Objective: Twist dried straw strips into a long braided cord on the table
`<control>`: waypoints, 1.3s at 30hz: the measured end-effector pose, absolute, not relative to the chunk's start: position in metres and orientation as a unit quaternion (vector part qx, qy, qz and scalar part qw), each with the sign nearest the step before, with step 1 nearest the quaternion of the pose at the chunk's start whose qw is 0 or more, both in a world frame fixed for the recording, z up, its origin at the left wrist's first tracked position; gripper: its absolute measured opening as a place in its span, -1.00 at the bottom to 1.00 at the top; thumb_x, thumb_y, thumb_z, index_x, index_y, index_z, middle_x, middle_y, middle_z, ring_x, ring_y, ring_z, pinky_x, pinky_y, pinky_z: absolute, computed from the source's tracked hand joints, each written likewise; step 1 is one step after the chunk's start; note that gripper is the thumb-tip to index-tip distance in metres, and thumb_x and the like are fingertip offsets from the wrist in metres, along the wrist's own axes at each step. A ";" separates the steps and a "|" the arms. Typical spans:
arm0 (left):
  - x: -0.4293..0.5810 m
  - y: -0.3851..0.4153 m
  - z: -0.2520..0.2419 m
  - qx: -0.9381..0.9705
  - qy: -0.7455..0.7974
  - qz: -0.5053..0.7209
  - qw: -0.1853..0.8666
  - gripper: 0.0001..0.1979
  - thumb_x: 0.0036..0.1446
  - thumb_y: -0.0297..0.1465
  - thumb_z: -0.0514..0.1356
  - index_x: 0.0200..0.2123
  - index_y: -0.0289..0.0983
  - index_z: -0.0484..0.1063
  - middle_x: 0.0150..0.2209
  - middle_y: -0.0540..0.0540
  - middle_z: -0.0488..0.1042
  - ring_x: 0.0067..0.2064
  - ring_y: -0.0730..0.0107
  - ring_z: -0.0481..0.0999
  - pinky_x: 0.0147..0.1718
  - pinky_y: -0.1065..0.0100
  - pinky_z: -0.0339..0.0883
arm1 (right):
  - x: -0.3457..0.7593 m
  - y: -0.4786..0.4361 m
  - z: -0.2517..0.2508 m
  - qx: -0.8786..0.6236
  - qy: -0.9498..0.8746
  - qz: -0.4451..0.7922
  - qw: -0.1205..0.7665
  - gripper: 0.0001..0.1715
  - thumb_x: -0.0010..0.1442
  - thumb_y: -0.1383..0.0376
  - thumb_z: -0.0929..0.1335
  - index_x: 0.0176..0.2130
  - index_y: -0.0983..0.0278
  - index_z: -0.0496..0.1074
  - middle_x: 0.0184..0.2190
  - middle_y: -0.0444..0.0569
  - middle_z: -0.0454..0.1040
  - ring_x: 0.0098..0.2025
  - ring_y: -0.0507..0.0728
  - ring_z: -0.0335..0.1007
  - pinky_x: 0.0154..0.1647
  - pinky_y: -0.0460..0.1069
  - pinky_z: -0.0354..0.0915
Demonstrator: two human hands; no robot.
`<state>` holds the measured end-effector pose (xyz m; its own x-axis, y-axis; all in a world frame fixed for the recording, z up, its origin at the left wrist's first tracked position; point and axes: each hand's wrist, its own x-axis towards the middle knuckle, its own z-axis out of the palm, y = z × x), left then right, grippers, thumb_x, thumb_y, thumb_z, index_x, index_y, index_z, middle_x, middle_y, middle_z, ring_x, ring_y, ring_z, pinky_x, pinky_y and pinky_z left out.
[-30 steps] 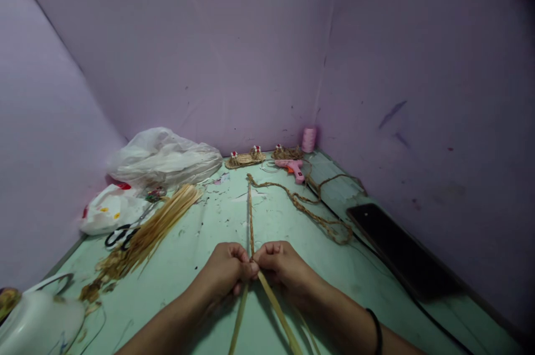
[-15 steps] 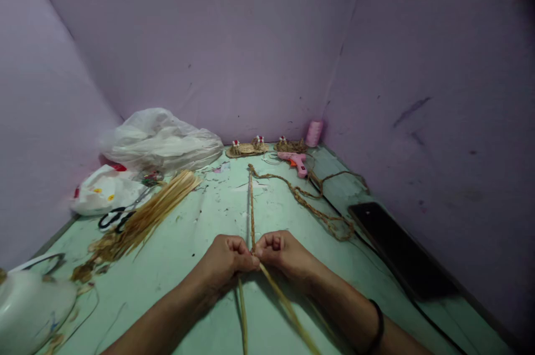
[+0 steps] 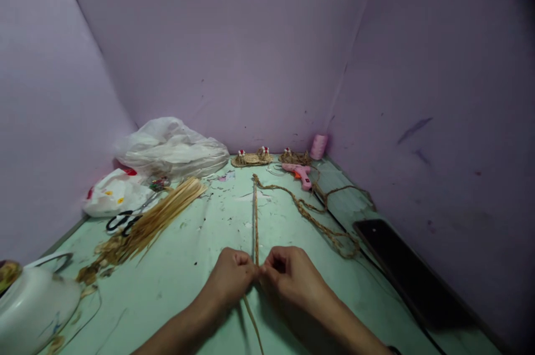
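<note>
My left hand [image 3: 231, 278] and my right hand [image 3: 291, 276] meet knuckle to knuckle low in the middle of the view, both closed in a pinch on the near end of a braided straw cord [image 3: 255, 215]. The braid runs straight away from me over the pale green floor [image 3: 188, 254], then loops off to the right. Loose flat straw strands [image 3: 253, 319] trail from under my fingers towards me.
A bundle of straw strips [image 3: 161, 218] and black scissors [image 3: 121, 222] lie at the left, with plastic bags [image 3: 169, 146] behind. A pink glue gun [image 3: 297, 172], small woven sandals [image 3: 251, 158] and a pink spool [image 3: 319, 146] sit by the back wall. A dark phone [image 3: 397, 260] lies right; a white container [image 3: 35, 305] near left.
My hands stay pinched on the braid end; the trailing strands have drawn together under them. The camera has tilted slightly, shifting the scene.
</note>
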<state>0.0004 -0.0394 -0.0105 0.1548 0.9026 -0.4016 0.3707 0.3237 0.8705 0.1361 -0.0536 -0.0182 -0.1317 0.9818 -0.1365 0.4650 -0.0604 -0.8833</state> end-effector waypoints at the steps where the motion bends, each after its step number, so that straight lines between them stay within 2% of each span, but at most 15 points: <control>1: 0.001 -0.039 -0.012 0.532 0.605 0.243 0.540 -0.87 -0.36 -0.47 0.04 -0.81 -0.32 0.14 -0.80 0.12 -0.01 -0.66 0.63 -0.06 -0.65 0.45 -0.24 | 0.137 -0.055 -0.015 -0.599 -0.624 0.413 0.284 -0.84 -0.11 0.33 0.26 -0.59 0.37 0.38 -0.67 -0.08 0.37 -0.60 -0.03 0.17 -0.62 -0.16 0.00; 6: 0.002 -0.043 -0.008 0.470 0.602 0.272 0.585 -0.93 -0.40 -0.51 0.02 -0.79 -0.35 0.25 -0.81 0.09 0.06 -0.67 0.62 -0.01 -0.66 0.48 -0.19 | 0.129 -0.074 -0.004 -0.605 -0.673 0.335 0.263 -0.81 -0.06 0.30 0.25 -0.59 0.34 0.36 -0.68 -0.07 0.36 -0.61 -0.01 0.18 -0.63 -0.14 -0.04; 13: -0.006 -0.050 0.006 0.438 0.551 0.295 0.647 -0.90 -0.35 -0.42 0.10 -0.74 -0.35 0.31 -0.82 0.13 0.05 -0.71 0.66 -0.08 -0.69 0.48 -0.25 | 0.112 -0.094 -0.009 -0.517 -0.761 0.256 0.298 -0.83 -0.05 0.43 0.20 -0.60 0.33 0.29 -0.64 -0.07 0.35 -0.60 -0.04 0.16 -0.59 -0.15 -0.01; 15: -0.007 -0.050 0.006 0.459 0.532 0.296 0.648 -0.90 -0.35 -0.43 0.10 -0.73 -0.36 0.33 -0.80 0.11 0.09 -0.70 0.66 -0.03 -0.68 0.49 -0.19 | 0.112 -0.094 -0.010 -0.500 -0.772 0.254 0.301 -0.83 -0.04 0.45 0.20 -0.59 0.33 0.30 -0.62 -0.07 0.36 -0.59 -0.04 0.17 -0.57 -0.16 0.01; 18: -0.010 -0.049 0.001 0.488 0.516 0.313 0.630 -0.93 -0.39 -0.47 0.12 -0.72 -0.38 0.35 -0.73 0.04 0.25 -0.63 0.60 0.14 -0.63 0.49 -0.03 | 0.117 -0.091 -0.006 -0.471 -0.792 0.252 0.294 -0.84 -0.05 0.45 0.20 -0.56 0.34 0.33 -0.61 -0.08 0.36 -0.57 -0.03 0.18 -0.56 -0.15 0.03; 21: -0.012 -0.048 0.000 0.459 0.515 0.325 0.647 -0.93 -0.39 -0.47 0.14 -0.70 -0.37 0.36 -0.74 0.04 0.26 -0.66 0.61 0.15 -0.65 0.49 -0.03 | 0.127 -0.085 0.007 -0.488 -0.776 0.293 0.271 -0.79 -0.02 0.31 0.26 -0.61 0.32 0.36 -0.69 -0.12 0.32 -0.62 -0.03 0.14 -0.58 -0.14 0.02; 24: -0.013 -0.049 0.003 0.415 0.519 0.310 0.680 -0.90 -0.39 -0.43 0.17 -0.69 -0.36 0.33 -0.82 0.12 0.12 -0.74 0.68 -0.01 -0.71 0.50 -0.19 | 0.134 -0.073 0.016 -0.545 -0.659 0.363 0.370 -0.70 0.01 0.17 0.26 -0.54 0.32 0.40 -0.62 -0.08 0.38 -0.54 0.01 0.23 -0.50 -0.12 0.12; 26: -0.013 -0.049 0.005 0.404 0.517 0.301 0.692 -0.88 -0.40 -0.41 0.19 -0.69 -0.36 0.32 -0.82 0.12 0.12 -0.75 0.68 -0.02 -0.71 0.50 -0.23 | 0.133 -0.065 0.012 -0.550 -0.555 0.456 0.426 -0.70 -0.03 0.13 0.28 -0.48 0.34 0.39 -0.55 -0.04 0.42 -0.48 0.03 0.28 -0.45 -0.10 0.17; 29: -0.014 -0.049 0.004 0.414 0.504 0.302 0.695 -0.86 -0.40 -0.40 0.20 -0.69 -0.36 0.32 -0.78 0.07 0.20 -0.72 0.66 0.05 -0.69 0.50 -0.18 | 0.126 -0.059 -0.002 -0.502 -0.435 0.636 0.394 -0.69 -0.12 0.12 0.31 -0.51 0.34 0.33 -0.63 -0.08 0.36 -0.59 -0.01 0.23 -0.55 -0.10 0.14; 31: -0.014 -0.048 0.001 0.439 0.499 0.303 0.683 -0.87 -0.39 -0.41 0.18 -0.69 -0.37 0.33 -0.77 0.05 0.23 -0.70 0.64 0.07 -0.67 0.50 -0.14 | 0.121 -0.059 -0.010 -0.496 -0.423 0.664 0.366 -0.71 -0.14 0.14 0.32 -0.58 0.34 0.29 -0.73 -0.17 0.25 -0.69 -0.07 0.08 -0.65 -0.13 0.02; 34: -0.016 -0.046 -0.002 0.501 0.516 0.294 0.630 -0.90 -0.38 -0.44 0.13 -0.69 -0.38 0.35 -0.77 0.08 0.19 -0.67 0.63 0.06 -0.65 0.49 -0.09 | 0.118 -0.061 -0.014 -0.523 -0.462 0.608 0.379 -0.75 -0.17 0.22 0.33 -0.66 0.35 0.25 -0.79 -0.25 0.11 -0.72 -0.13 -0.10 -0.68 -0.15 -0.14; 39: -0.020 -0.048 0.003 0.640 0.568 0.235 0.460 -0.88 -0.29 -0.46 0.06 -0.72 -0.37 0.35 -0.75 0.05 0.18 -0.63 0.57 0.11 -0.61 0.48 -0.05 | 0.115 -0.062 -0.014 -0.557 -0.472 0.563 0.387 -0.87 -0.20 0.33 0.31 -0.66 0.37 0.30 -0.78 -0.25 0.13 -0.69 -0.13 -0.10 -0.67 -0.15 -0.13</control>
<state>-0.0201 -0.0481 0.0031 0.2436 0.9441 -0.2222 0.5110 0.0698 0.8567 0.1153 -0.0619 -0.0140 -0.0808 0.9618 -0.2617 0.0897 -0.2545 -0.9629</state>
